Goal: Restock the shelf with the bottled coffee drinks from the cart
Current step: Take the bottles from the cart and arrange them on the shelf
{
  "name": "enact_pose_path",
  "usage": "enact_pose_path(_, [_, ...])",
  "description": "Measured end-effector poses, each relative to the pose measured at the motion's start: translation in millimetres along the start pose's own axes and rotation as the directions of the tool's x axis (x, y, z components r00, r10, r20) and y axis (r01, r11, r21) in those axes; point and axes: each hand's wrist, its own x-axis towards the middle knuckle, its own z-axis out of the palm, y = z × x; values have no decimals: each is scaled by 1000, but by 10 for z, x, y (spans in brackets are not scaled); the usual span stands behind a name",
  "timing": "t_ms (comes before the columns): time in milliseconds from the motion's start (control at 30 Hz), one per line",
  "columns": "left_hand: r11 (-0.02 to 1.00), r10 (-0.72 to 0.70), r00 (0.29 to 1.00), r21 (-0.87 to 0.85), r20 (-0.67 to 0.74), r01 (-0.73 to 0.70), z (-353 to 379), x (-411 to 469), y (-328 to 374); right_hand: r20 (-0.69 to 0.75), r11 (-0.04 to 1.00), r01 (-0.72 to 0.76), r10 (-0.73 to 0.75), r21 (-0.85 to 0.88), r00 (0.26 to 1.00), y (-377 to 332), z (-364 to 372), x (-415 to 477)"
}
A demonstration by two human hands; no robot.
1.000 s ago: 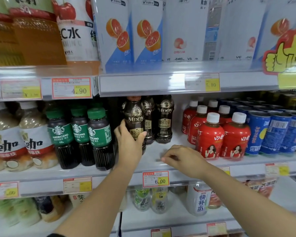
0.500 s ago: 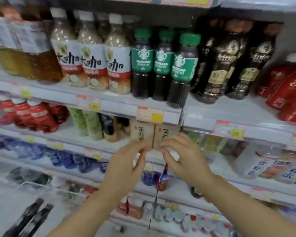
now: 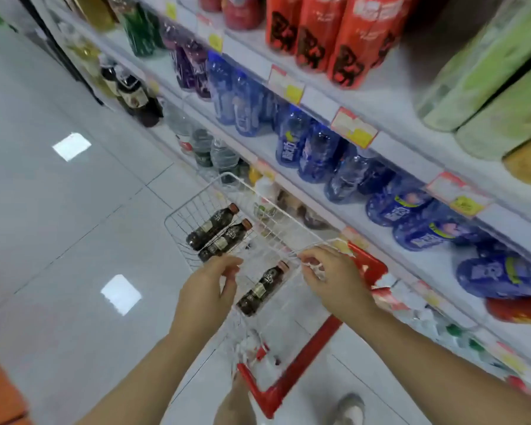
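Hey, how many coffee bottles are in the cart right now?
3. The farthest bottle and a second bottle lie side by side at the cart's far end; the third bottle lies nearer, between the left hand and the right hand. The hands may hide another.

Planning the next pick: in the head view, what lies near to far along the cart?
Nearest first: red cart handle → single coffee bottle → pair of coffee bottles lying side by side → far wire rim of the basket.
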Motion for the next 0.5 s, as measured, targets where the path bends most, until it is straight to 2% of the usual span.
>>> enact_pose_path(100, [997, -71, 997, 24, 16, 70, 50, 217, -688, 149, 988, -151, 144, 42, 978, 67, 702, 411])
enact_pose_path(233, [990, -111, 993, 96, 50, 106, 310, 459, -1400, 300, 909, -417, 396, 6, 868, 395, 1469, 891])
enact_pose_path(367, [991, 20, 999, 129, 39, -25, 666, 610, -1957, 335, 877, -461, 478, -134, 812, 900, 2096, 1278])
enact_pose_path(500, [993, 102, 994, 65, -49, -99, 910, 609, -2178, 273, 795, -572, 606, -202, 747, 1423, 2574, 1453])
